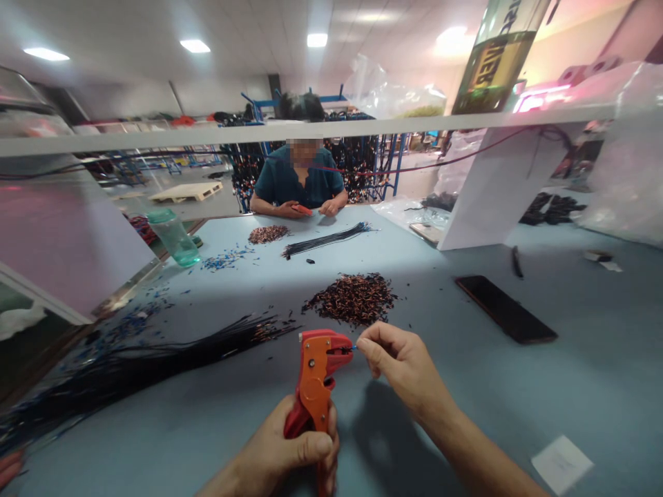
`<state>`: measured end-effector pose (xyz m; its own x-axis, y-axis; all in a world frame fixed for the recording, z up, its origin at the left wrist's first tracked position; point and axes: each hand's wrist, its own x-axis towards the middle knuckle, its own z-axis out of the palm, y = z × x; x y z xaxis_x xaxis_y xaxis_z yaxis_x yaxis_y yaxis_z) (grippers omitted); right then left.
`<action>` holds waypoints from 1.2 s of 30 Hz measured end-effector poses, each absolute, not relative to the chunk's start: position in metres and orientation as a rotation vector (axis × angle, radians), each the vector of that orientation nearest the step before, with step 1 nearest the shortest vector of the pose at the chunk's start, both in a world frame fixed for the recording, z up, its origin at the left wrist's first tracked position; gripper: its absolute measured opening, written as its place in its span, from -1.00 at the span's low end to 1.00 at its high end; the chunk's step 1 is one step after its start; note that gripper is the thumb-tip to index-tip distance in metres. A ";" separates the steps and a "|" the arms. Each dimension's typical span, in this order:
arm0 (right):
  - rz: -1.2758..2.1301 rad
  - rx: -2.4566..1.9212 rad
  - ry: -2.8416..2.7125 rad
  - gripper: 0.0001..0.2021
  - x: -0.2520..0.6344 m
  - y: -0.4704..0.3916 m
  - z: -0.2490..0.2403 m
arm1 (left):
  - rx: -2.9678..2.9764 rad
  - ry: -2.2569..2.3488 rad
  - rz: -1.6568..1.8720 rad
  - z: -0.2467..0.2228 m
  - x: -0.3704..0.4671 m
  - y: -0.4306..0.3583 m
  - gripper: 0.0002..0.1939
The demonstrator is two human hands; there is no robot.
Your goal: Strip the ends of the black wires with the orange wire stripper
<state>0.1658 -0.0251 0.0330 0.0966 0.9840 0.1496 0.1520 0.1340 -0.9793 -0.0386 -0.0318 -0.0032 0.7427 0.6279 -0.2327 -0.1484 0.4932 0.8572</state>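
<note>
My left hand [305, 445] is wrapped round the handles of a red and orange wire stripper [314, 379], held upright with its jaws pointing right. At the jaws, my right hand [396, 359] pinches a small blue wire end [355, 347] between thumb and fingers. Behind the tool lies a pile of short black and copper-coloured scraps [353, 298]. A long bundle of black wires [155, 366] stretches across the table on the left, its copper-coloured ends near the tool.
Across the table [497, 414], a person [300, 183] holds a red tool near a smaller wire bundle [326, 239]. A phone [506, 308] and white paper [562, 464] lie right; a green cup [173, 238] stands left. A shelf [331, 129] spans overhead. Fingers show at lower left.
</note>
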 end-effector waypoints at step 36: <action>0.851 -1.309 -1.360 -0.76 0.172 -0.018 0.021 | 0.901 0.703 0.524 -0.006 -0.029 -0.032 -0.54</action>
